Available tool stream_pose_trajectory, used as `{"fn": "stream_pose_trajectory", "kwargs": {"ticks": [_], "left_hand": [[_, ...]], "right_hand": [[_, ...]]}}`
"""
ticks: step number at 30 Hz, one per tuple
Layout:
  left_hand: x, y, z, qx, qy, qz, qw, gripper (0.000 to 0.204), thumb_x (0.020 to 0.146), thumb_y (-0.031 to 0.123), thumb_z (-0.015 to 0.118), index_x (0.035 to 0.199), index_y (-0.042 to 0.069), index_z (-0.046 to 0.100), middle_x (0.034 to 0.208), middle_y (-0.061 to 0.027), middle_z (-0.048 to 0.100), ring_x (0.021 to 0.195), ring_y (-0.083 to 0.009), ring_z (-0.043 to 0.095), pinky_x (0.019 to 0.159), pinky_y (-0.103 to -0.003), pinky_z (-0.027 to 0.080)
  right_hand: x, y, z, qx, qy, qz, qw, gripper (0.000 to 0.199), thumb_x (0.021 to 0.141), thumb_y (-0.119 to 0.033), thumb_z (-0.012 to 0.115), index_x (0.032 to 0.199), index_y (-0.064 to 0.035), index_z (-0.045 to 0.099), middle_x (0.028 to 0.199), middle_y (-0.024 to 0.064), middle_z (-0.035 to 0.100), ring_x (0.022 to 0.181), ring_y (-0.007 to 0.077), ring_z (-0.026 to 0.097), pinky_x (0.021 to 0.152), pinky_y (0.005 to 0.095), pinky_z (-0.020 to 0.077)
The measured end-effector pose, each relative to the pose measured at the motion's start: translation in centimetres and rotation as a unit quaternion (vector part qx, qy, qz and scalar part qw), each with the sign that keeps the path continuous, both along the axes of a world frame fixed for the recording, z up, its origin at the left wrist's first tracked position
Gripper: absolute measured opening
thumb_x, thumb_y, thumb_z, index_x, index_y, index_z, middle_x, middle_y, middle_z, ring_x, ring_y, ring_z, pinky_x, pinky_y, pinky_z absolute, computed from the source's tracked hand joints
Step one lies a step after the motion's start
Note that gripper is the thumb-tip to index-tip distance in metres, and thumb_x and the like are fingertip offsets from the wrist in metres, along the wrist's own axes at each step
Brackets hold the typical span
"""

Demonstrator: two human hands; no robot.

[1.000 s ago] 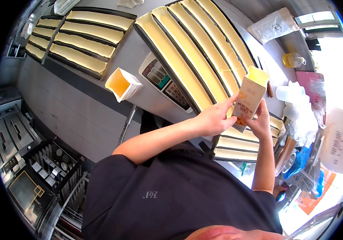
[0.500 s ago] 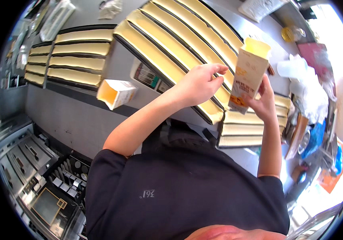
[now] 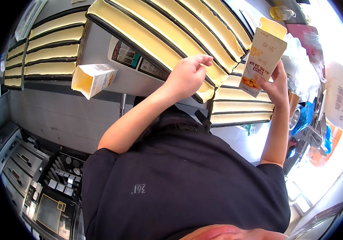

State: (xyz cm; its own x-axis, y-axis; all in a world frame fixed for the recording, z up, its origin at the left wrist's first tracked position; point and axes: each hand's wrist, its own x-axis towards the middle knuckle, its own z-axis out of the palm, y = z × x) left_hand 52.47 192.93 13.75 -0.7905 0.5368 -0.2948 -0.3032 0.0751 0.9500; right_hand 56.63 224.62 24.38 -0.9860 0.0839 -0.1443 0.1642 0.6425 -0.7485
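Note:
A tall beige paper carton (image 3: 261, 58) is gripped in my right hand (image 3: 275, 84), its cut-open top showing a yellow inside. It leans over the right-hand trays. My left hand (image 3: 187, 76) hovers above the near edge of the large channelled tray (image 3: 171, 34), fingers curled in and nothing seen between them. Long black-rimmed channels of that tray carry a smooth pale yellow layer; I cannot tell what it is. On the counter to the left, a second opened carton (image 3: 95, 79) lies on its side, its yellow-lined opening facing left.
Similar channelled trays (image 3: 53, 48) lie at the left, and another tray (image 3: 241, 107) at the right. A control panel with buttons (image 3: 137, 60) shows beside the large tray. A bottle of yellow liquid (image 3: 281, 13), plastic bags (image 3: 303, 76) and a roll of tape (image 3: 295, 119) crowd the right side.
The view has shifted, so trays and the lying carton appear farther left. My right hand has lifted the held carton up and right. My left hand's fingers have curled in more tightly.

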Motion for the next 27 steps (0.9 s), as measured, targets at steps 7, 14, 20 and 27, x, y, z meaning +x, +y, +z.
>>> {"fn": "stream_pose_trajectory", "kwargs": {"ticks": [7,14,20,27], "left_hand": [[2.3,3.1,-0.2,0.087,0.006,-0.064,0.994,0.067,0.109,0.002,0.055,0.175,0.006,0.042,0.168,-0.0159,0.056,0.149,-0.0275,0.061,0.118,-0.040,0.054],[3.1,4.5,-1.5,0.178,-0.039,-0.066,0.981,0.083,0.107,0.004,0.054,0.182,0.005,0.019,0.172,-0.0211,0.050,0.154,-0.0368,0.056,0.127,-0.045,0.047],[3.4,4.5,-2.0,0.214,-0.115,-0.071,0.968,0.084,0.108,-0.003,0.052,0.183,0.007,0.015,0.182,-0.0155,0.037,0.165,-0.0341,0.044,0.132,-0.045,0.040],[3.2,4.3,-1.8,0.237,-0.142,-0.064,0.959,0.082,0.108,-0.002,0.053,0.181,0.005,0.017,0.181,-0.0160,0.037,0.167,-0.0357,0.040,0.133,-0.046,0.038]], "right_hand": [[0.9,-0.7,-2.1,0.010,-0.069,0.036,0.997,0.064,0.082,-0.012,0.091,0.137,-0.0047,0.061,0.117,0.0079,0.075,0.112,0.0175,0.071,0.106,0.0386,0.0569],[0.5,-1.8,-4.2,-0.001,-0.127,0.061,0.990,0.066,0.081,-0.008,0.090,0.140,-0.0022,0.060,0.122,0.0116,0.076,0.117,0.0217,0.072,0.112,0.0416,0.0548],[-0.2,-2.2,-4.6,0.003,-0.145,0.078,0.986,0.068,0.081,-0.011,0.089,0.140,0.0000,0.059,0.126,0.0162,0.076,0.120,0.0248,0.072,0.113,0.0412,0.0543],[-1.0,-2.3,-4.6,0.017,-0.166,0.087,0.982,0.069,0.080,-0.017,0.091,0.139,0.0017,0.058,0.124,0.0185,0.076,0.119,0.0257,0.072,0.111,0.0407,0.0547]]}}
